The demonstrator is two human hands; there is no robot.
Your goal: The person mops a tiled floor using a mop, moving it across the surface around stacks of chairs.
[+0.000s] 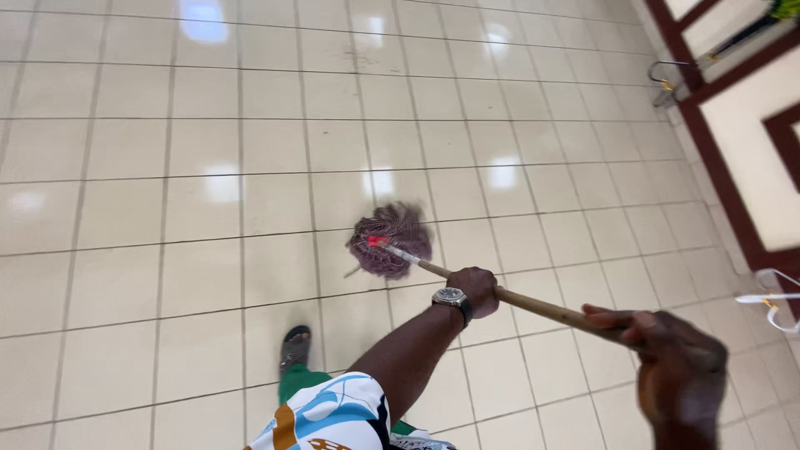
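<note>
A mop with a purplish string head [390, 242] rests on the cream tiled floor [167, 208] just ahead of me. Its wooden handle [542, 307] slants back toward the lower right. My left hand [479, 287], a watch on its wrist, is closed around the handle a short way behind the mop head. Farther up the shaft, my right hand [679, 362] grips the handle near its upper end at the lower right of the view.
My sandalled foot [294, 346] and green trouser leg stand on the tiles at the bottom centre. A wall with dark red trim [717, 167] runs along the right. A white wire-like object [771, 300] and a metal bracket [667, 79] sit at its base.
</note>
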